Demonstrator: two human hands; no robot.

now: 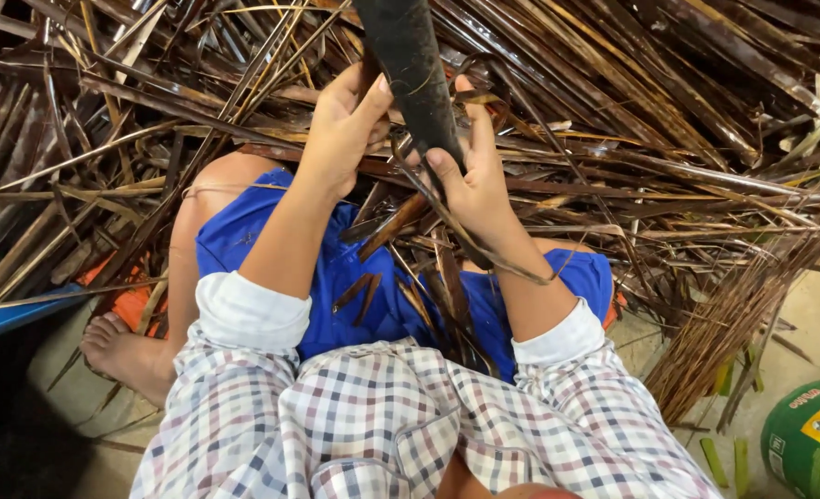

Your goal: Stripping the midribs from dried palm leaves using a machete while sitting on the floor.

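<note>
Head view: left hand [340,129] and right hand [470,180] both have their grip closed round a thick dark curved palm stalk [414,65], held over the lap above a heap of dry brown leaf strips [668,120]. I'd keep thumbs braced.

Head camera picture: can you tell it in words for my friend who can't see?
Two bare hands, the left hand and the right hand, both grip a thick dark curved stalk above a lap in blue cloth. All around lies a heap of long dry brown leaf strips, with a green round tin at the lower right.
</note>
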